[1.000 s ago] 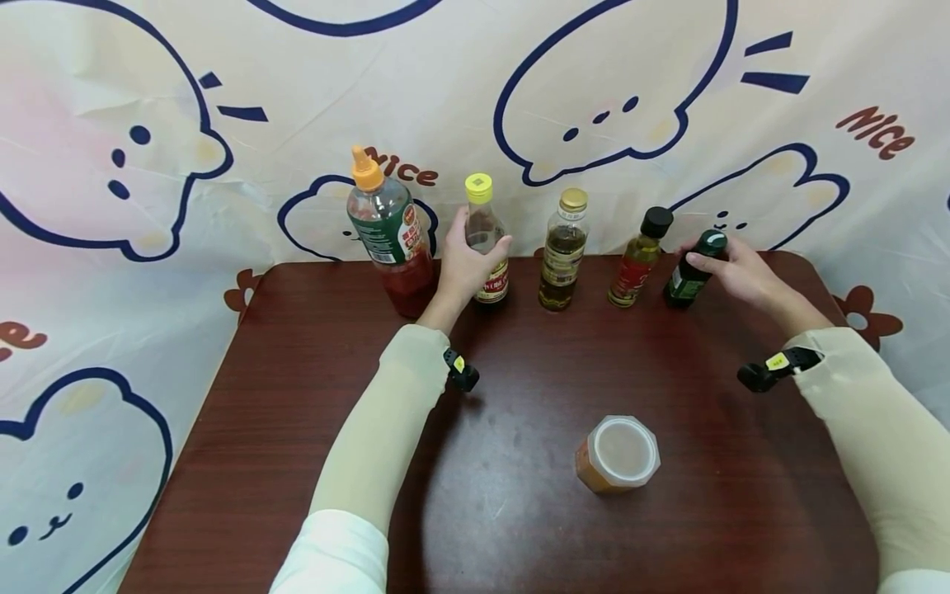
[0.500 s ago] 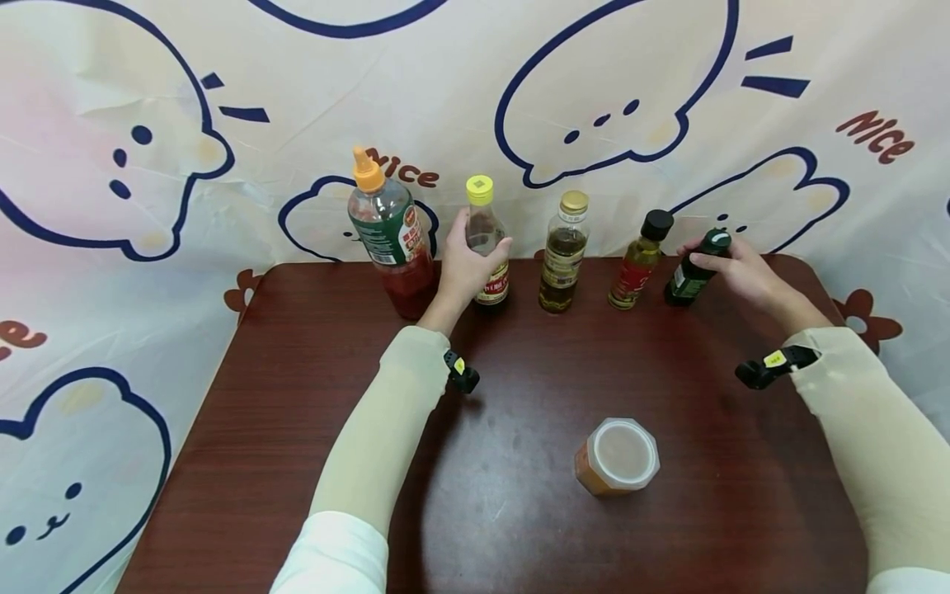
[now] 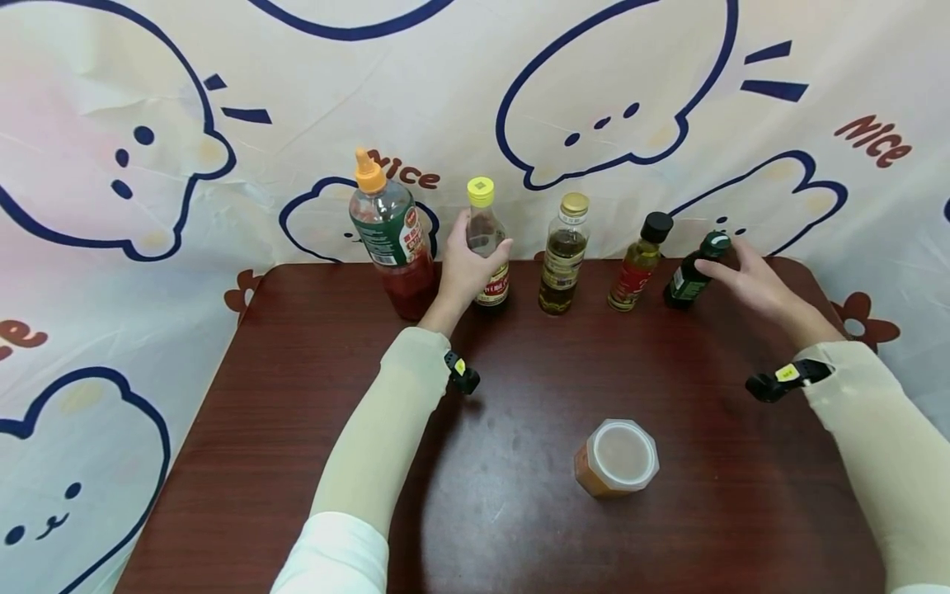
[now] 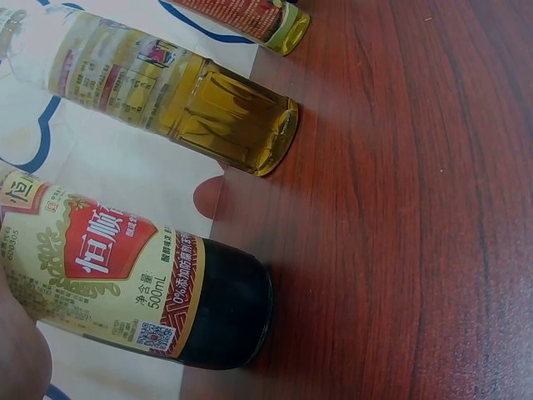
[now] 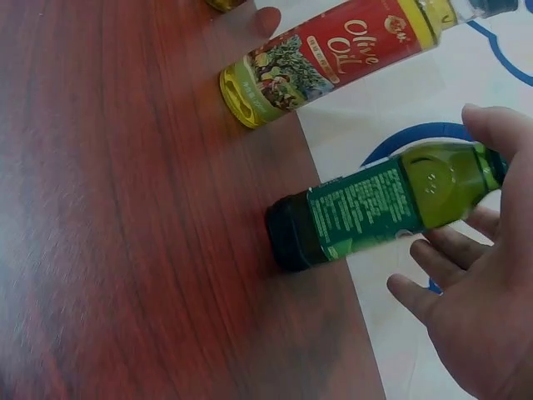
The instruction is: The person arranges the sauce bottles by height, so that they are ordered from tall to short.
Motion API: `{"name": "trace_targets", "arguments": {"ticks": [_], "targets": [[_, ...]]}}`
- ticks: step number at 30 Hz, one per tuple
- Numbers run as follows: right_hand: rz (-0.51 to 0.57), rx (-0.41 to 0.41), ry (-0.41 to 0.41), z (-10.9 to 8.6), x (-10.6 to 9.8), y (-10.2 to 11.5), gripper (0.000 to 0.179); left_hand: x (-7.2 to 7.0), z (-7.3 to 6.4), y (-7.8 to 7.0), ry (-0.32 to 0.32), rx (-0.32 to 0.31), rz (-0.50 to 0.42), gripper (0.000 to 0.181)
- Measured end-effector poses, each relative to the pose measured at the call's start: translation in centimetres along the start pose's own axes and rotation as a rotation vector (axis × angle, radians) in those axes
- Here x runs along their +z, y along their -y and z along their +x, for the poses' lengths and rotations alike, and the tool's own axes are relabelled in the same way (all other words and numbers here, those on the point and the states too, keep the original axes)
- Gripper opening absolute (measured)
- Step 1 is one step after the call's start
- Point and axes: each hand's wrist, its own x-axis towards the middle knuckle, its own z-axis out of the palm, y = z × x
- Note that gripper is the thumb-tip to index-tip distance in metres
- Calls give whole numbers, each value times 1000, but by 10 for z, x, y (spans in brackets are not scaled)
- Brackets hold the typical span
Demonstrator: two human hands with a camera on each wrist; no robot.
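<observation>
In the head view my left hand (image 3: 467, 271) grips a vinegar bottle (image 3: 494, 285) with a yellow cap and dark liquid, standing upright at the table's back edge. The left wrist view shows its red and cream label (image 4: 104, 250). My right hand (image 3: 757, 285) is beside a small dark green bottle (image 3: 686, 286) at the back right. Its thumb stands off the bottle, and the fingers are spread loosely around the neck side in the right wrist view. Between the hands stand a gold-capped oil bottle (image 3: 562, 268) and a black-capped olive oil bottle (image 3: 632, 275).
A sauce bottle (image 3: 393, 239) with an orange nozzle and red contents stands left of my left hand. An octagonal jar (image 3: 622, 454) with a pale lid sits at the front centre of the dark wooden table (image 3: 519, 528). A printed cloth (image 3: 445, 91) hangs behind.
My right hand has loosened from the green bottle and drawn slightly to the right, its thumb coming away. The left hand keeps its grip on the vinegar bottle.
</observation>
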Motion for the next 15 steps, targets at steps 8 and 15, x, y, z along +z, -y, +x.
{"name": "trace_targets", "arguments": {"ticks": [8,15], "targets": [[9,-39,-27,-38,-7,-6,82,-1,0,-2,-3,-3,-7,52],[-16,-115,-22,-79,-8,-2,73,-1,-1,-4,-2,4,-16,50]]}}
